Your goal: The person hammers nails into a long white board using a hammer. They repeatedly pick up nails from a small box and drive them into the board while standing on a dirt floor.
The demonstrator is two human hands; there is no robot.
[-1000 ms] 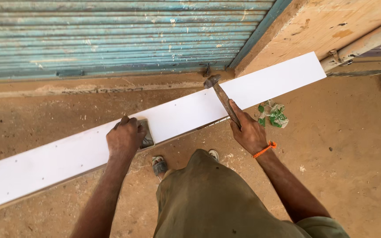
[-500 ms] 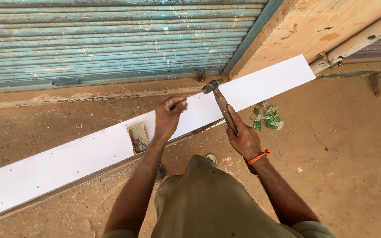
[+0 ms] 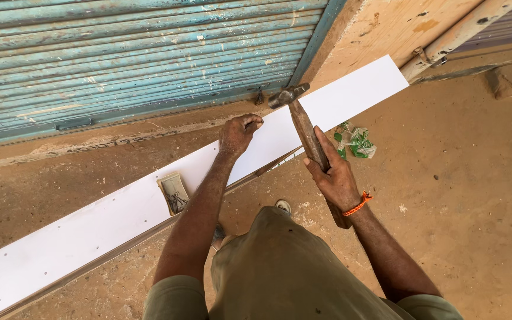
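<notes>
left hand [image 3: 239, 134] pinched on white board [image 3: 120, 213] | right hand [image 3: 334, 178] grips raised hammer [image 3: 306, 133]

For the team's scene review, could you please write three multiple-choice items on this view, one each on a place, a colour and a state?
1. Where does the small box of nails lie?
A. on the white board
B. on the ground
C. against the shutter

2. What colour is the wristband?
A. green
B. orange
C. white

3. How is the hammer held?
A. lying on the board
B. hanging from the shutter
C. gripped by the handle, head raised over the board

Answers: 1 A, it rests on the white board. 2 B, orange on the right hand's wrist. 3 C, fingers wrap the handle; left hand pinches at the board.
</notes>
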